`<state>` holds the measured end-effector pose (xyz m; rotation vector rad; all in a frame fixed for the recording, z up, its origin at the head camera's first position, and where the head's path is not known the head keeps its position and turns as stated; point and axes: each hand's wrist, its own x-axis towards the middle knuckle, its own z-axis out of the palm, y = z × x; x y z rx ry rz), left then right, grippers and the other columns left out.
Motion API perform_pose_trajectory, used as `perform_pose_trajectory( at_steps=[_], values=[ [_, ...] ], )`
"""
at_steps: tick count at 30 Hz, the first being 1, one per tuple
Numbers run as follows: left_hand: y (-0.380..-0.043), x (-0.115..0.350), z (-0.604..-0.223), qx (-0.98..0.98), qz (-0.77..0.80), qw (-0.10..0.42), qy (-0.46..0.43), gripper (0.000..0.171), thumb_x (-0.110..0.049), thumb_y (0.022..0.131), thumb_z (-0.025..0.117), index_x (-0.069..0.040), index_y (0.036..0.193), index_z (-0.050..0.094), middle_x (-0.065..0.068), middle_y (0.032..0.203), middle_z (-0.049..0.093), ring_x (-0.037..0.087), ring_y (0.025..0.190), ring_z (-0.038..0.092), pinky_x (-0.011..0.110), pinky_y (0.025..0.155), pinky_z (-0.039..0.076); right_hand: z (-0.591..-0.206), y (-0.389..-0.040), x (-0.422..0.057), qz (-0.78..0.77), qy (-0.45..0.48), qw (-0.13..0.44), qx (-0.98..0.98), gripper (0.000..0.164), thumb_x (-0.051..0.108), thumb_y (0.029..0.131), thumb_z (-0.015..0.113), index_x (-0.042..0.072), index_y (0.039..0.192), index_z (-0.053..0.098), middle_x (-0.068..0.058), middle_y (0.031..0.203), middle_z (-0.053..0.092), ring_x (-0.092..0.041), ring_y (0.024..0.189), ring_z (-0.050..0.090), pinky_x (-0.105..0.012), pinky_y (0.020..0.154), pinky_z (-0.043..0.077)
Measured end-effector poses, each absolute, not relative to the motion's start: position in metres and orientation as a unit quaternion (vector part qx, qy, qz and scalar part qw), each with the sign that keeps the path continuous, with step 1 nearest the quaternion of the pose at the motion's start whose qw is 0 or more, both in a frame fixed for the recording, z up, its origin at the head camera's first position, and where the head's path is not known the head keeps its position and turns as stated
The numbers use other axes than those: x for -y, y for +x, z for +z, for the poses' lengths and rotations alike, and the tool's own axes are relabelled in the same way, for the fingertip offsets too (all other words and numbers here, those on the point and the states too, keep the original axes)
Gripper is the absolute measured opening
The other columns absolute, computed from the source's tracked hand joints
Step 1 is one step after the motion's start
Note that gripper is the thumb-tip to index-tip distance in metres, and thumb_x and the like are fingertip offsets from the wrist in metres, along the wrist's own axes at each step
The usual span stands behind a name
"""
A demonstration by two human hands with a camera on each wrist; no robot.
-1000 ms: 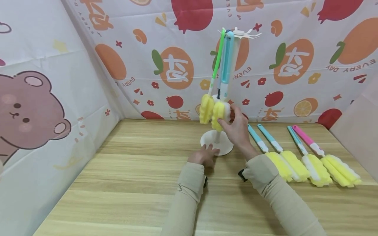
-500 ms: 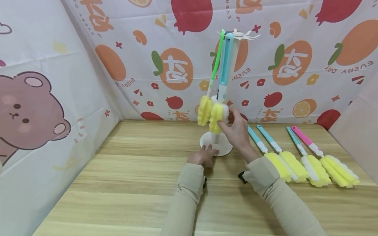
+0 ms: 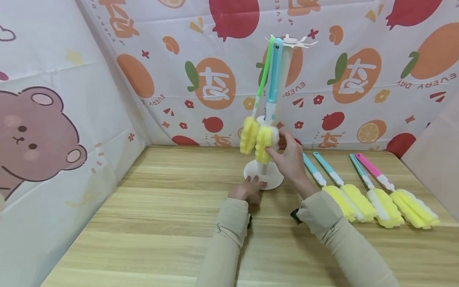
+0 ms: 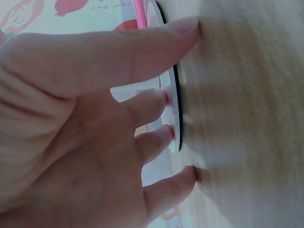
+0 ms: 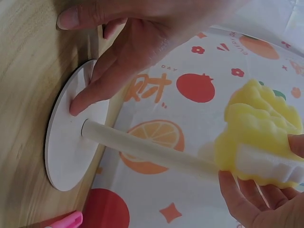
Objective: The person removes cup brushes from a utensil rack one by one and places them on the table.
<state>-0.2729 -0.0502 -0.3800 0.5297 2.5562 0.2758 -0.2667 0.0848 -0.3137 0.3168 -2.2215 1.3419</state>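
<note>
A white stand with a round base [image 3: 274,177] and a ring of hooks [image 3: 291,41] on top stands at the table's back. My left hand [image 3: 246,191] rests its fingertips on the base; in the left wrist view its thumb [image 4: 185,35] reaches the wood. My right hand [image 3: 289,159] pinches the yellow-and-white sponge head [image 5: 261,137] of a bottle brush, thumb on one side and fingers on the other. This brush's light blue handle [image 3: 275,73] stands upright, its holed end at the hooks. A green-handled sponge brush [image 3: 264,75] hangs beside it on the left. Another sponge head behind is mostly hidden.
Several sponge brushes lie in a row at right on the wooden table [image 3: 161,223], including a pink-handled one [image 3: 373,167] and a blue-handled one [image 3: 326,165]. A fruit-print cloth [image 3: 161,119] hangs close behind the stand, and a bear-print cloth [image 3: 97,199] borders the left.
My right hand has lowered the sponge head slightly, and the light blue handle now covers the dark tip behind it. My left hand has stayed on the base.
</note>
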Motion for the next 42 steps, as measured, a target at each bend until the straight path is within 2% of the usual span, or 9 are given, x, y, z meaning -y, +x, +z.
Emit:
perform_pose_trajectory(
  at_steps=[9, 22, 42],
  values=[
    [-0.2720, 0.0509, -0.3774, -0.940, 0.106, 0.259, 0.197, 0.069, -0.015, 0.081, 0.063, -0.028, 0.140, 0.030, 0.003, 0.151, 0.009, 0.024, 0.133, 0.002, 0.054, 0.096, 0.032, -0.3117, -0.2671, -0.0867, 0.497, 0.122, 0.265, 0.817, 0.047, 0.009, 0.077, 0.069, 0.001, 0.118, 0.048, -0.013, 0.104, 0.059, -0.020, 0.087, 0.053, -0.042, 0.077, 0.050],
    [-0.2703, 0.0509, -0.3768, -0.940, 0.112, 0.263, 0.185, 0.071, -0.014, 0.080, 0.063, -0.030, 0.140, 0.030, 0.001, 0.151, 0.008, 0.022, 0.133, 0.001, 0.054, 0.097, 0.031, -0.3119, -0.2668, -0.0886, 0.495, 0.121, 0.263, 0.819, 0.048, 0.010, 0.078, 0.069, 0.005, 0.120, 0.048, -0.009, 0.106, 0.058, -0.015, 0.086, 0.052, -0.036, 0.076, 0.049],
    [-0.2700, 0.0502, -0.3777, -0.939, 0.114, 0.269, 0.180, 0.072, -0.013, 0.080, 0.062, -0.030, 0.141, 0.028, 0.000, 0.151, 0.006, 0.021, 0.133, -0.001, 0.055, 0.098, 0.029, -0.3141, -0.2659, -0.0924, 0.502, 0.146, 0.275, 0.807, 0.046, 0.008, 0.078, 0.068, 0.005, 0.120, 0.047, -0.011, 0.107, 0.057, -0.017, 0.086, 0.052, -0.045, 0.075, 0.050]
  ],
)
